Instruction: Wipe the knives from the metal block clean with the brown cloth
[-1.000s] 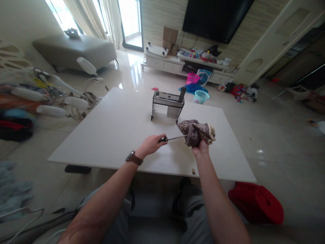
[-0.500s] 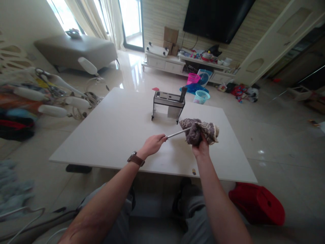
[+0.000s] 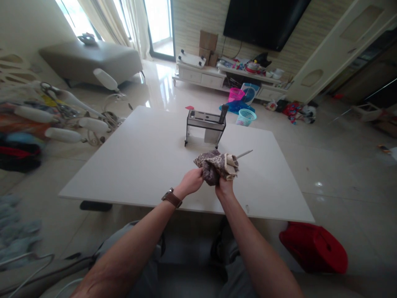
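My left hand point(image 3: 191, 181) is closed round the handle of a thin steel rod point(image 3: 245, 154), whose tip sticks out to the right of the cloth. My right hand point(image 3: 224, 186) grips a bunched brown patterned cloth point(image 3: 216, 164) wrapped round the rod's shaft. Both hands meet above the near middle of the white table point(image 3: 139, 161). A metal knife rack point(image 3: 205, 128) with a dark handle in it stands just behind the hands.
A red bag point(image 3: 313, 247) lies on the floor at the table's right front corner. A drying rack with clothes point(image 3: 58, 116) stands at the left. Baskets point(image 3: 245, 117) and a TV cabinet point(image 3: 217, 76) are far behind.
My right hand slid the cloth leftward along the rod until it met my left hand. The rod's tip, hidden in the cloth before, now pokes out on the right.
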`<state>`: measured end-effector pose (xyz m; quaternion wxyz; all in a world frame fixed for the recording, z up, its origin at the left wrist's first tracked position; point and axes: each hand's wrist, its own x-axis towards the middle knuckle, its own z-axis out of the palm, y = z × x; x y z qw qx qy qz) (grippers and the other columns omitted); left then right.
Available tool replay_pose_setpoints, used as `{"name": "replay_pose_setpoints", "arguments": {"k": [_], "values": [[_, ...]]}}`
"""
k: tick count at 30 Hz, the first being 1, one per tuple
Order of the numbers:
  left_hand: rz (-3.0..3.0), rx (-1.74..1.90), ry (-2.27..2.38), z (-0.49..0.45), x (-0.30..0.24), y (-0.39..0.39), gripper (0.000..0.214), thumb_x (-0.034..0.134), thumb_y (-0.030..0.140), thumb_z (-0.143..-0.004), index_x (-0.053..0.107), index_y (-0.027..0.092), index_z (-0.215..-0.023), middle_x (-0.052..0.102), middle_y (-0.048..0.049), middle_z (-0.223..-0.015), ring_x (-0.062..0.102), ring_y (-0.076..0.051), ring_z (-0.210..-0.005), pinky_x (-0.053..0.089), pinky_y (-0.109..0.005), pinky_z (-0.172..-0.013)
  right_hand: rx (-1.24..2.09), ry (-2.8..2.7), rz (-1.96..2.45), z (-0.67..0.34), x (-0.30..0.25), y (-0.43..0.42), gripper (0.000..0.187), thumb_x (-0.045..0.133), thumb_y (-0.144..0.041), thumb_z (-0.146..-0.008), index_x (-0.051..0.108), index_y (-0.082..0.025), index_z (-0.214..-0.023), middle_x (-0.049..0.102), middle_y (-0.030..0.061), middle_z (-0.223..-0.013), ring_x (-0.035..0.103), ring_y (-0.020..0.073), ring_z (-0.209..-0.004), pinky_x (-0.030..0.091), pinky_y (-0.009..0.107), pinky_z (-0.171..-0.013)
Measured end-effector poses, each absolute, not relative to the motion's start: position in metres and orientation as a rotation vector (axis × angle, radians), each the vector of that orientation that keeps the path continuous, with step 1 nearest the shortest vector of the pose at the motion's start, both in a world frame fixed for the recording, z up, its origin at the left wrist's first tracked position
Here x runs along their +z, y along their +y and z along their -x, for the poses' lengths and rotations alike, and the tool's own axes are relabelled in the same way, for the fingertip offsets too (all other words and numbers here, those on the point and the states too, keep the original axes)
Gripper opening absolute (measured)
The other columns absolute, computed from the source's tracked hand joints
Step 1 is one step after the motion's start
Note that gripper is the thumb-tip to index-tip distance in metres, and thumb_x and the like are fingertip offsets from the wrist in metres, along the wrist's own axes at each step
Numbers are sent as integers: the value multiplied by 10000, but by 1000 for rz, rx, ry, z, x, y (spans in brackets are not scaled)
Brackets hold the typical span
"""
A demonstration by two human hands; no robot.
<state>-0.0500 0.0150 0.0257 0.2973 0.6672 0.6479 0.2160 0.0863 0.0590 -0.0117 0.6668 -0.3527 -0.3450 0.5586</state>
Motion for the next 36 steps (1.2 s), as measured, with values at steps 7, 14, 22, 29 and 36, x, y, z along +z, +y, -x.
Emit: {"name": "replay_pose_setpoints", "arguments": {"k": [7, 14, 22, 29, 36], "values": [[-1875, 532, 1674, 52, 39, 13, 402, 365, 419, -1067, 700, 199, -1095, 783, -131, -1107, 726, -280, -1021, 485, -325, -805, 1269, -689, 816, -95, -5, 66, 518, 837, -289, -704, 685, -249, -1198, 757, 20, -1253, 700, 202, -1191, 461, 497, -1208], [-1920, 503, 1712, 65, 46, 12, 357, 556, 541, -982, 696, 249, -1134, 771, -58, -936, 696, -240, -845, 423, -290, -697, 1317, -630, 768, -120, 11, 83, 407, 824, -244, -717, 718, -220, -1110, 771, 26, -1199, 724, 214, -1147, 492, 502, -1191], [-1992, 459, 1706, 81, 42, 11, 306, 487, 472, -1025, 700, 286, -1140, 774, -58, -1100, 702, -243, -981, 450, -296, -770, 1284, -475, 792, -162, 16, 108, 313, 766, -198, -761, 758, -264, -1067, 803, -21, -1141, 752, 182, -1097, 514, 494, -1169], [-1956, 382, 1783, 82, 44, 12, 402, 369, 455, -1057, 715, 255, -1096, 770, -91, -1074, 697, -250, -979, 449, -312, -776, 1294, -473, 779, -176, 13, 115, 369, 775, -233, -771, 758, -266, -1138, 788, -13, -1230, 735, 173, -1144, 467, 471, -1214], [-1764, 520, 1683, 81, 44, 14, 449, 356, 445, -1023, 735, 220, -941, 760, -48, -954, 655, -216, -889, 418, -309, -742, 1290, -413, 864, -163, 15, 107, 290, 818, -286, -746, 769, -251, -1029, 809, -26, -1110, 745, 167, -1079, 443, 466, -1236]]}}
